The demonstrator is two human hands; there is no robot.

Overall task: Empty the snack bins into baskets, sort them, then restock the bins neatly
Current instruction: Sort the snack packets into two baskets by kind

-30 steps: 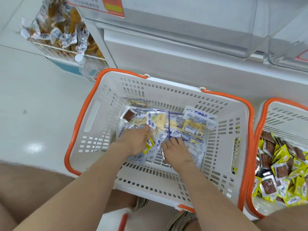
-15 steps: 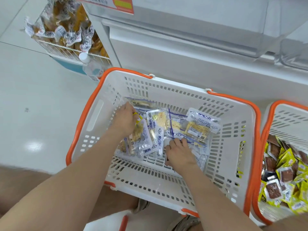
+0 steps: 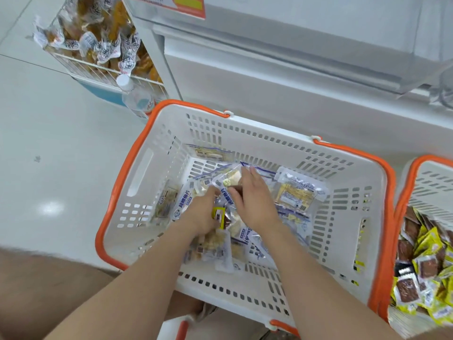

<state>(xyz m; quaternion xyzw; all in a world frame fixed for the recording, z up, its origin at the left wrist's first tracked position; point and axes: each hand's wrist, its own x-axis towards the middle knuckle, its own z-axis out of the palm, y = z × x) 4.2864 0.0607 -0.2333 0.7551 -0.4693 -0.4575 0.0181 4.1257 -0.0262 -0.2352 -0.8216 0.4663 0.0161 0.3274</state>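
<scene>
Fingers (image 3: 252, 174) of the right hand (image 3: 255, 204) pinched a clear snack packet (image 3: 226, 181) close to the left hand (image 3: 202, 217), whose fingers curled round a gathered bundle (image 3: 210, 244), apparently grouping like kinds. Loose packets (image 3: 294, 195) lay in the white basket (image 3: 245, 298); a second basket (image 3: 416, 182) stood alongside.

Bright, even indoor light, soft shadows, glare patch on floor (image 3: 50, 208), wide-angle bowing at edges, mild blur

L hand (image 3: 203, 213), R hand (image 3: 255, 202), forearms (image 3: 137, 285) bare; brown shorts (image 3: 36, 278)
</scene>
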